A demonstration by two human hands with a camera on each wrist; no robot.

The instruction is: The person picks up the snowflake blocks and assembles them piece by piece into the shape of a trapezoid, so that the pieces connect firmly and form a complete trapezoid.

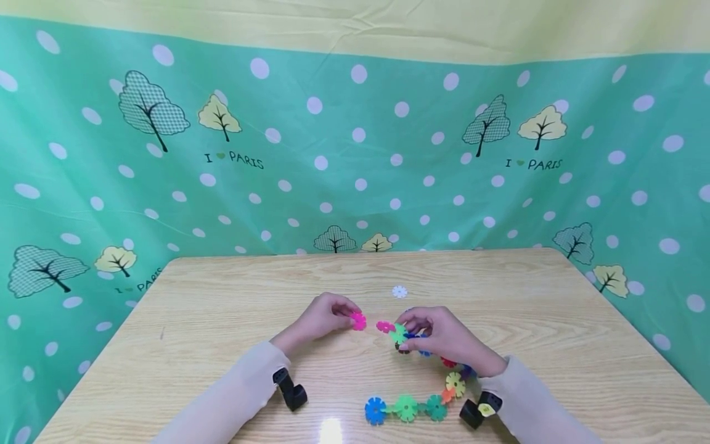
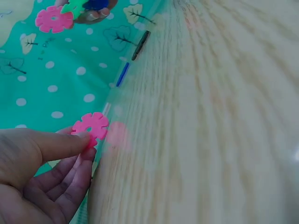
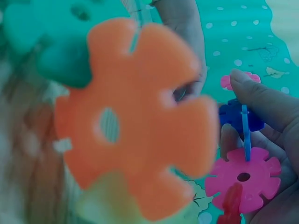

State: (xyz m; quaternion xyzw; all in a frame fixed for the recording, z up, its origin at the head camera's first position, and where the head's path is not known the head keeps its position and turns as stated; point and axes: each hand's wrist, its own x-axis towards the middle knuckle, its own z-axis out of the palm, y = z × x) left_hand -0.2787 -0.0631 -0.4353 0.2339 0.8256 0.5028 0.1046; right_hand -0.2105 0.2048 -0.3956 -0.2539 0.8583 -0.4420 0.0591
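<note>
Between thumb and fingers, my left hand point(image 1: 327, 316) pinches a pink flower-shaped notched disc point(image 1: 359, 320), seen face-on in the left wrist view point(image 2: 91, 128). My right hand point(image 1: 440, 333) grips a chain of interlocking notched discs near its far end. A green disc point(image 1: 398, 333) and a pink end disc point(image 1: 385, 327) stick out toward the left hand, with a small gap between the two pink discs. The chain curves down past a yellow disc point(image 1: 455, 384) to a blue end disc point(image 1: 375, 411). An orange disc point(image 3: 140, 121) fills much of the right wrist view.
A loose white disc point(image 1: 399, 291) lies flat farther back on the wooden table point(image 1: 233, 290). Near the right hand lie a dark disc point(image 1: 402, 349) and a blue disc point(image 2: 123, 74). A green dotted cloth point(image 1: 355, 154) hangs behind the table.
</note>
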